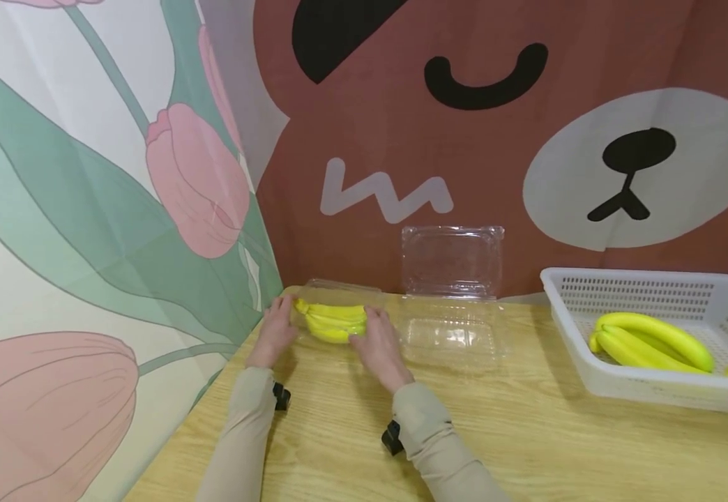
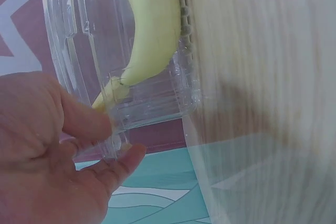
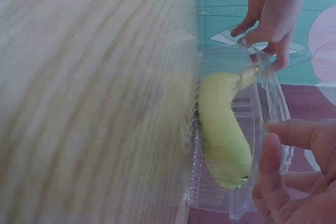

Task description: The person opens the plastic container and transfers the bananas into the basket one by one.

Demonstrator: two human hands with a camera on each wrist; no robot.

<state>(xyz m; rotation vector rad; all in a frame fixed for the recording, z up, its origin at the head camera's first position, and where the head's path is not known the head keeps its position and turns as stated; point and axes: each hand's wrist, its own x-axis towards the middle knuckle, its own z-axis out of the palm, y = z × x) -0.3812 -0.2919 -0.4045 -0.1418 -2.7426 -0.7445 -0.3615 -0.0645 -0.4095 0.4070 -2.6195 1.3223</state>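
Note:
A bunch of yellow bananas (image 1: pixel 332 323) lies inside a clear plastic clamshell box (image 3: pixel 212 195) near the table's back left corner. My left hand (image 1: pixel 275 331) is at the box's left end, by the banana stem. In the left wrist view, its thumb and fingers (image 2: pixel 126 163) pinch the box's corner at the rim. My right hand (image 1: pixel 379 348) holds the opposite end, its fingertips (image 3: pixel 270 153) at the rim in the right wrist view. Through the clear wall, the banana (image 2: pixel 152 30) shows close beside the table surface.
A second clear clamshell box (image 1: pixel 452 335) stands to the right with its lid (image 1: pixel 452 261) raised against the printed backdrop. Farther right, a white perforated basket (image 1: pixel 665 390) holds more bananas (image 1: pixel 653 341). The patterned cloth wall (image 1: pixel 119 230) borders the table's left edge.

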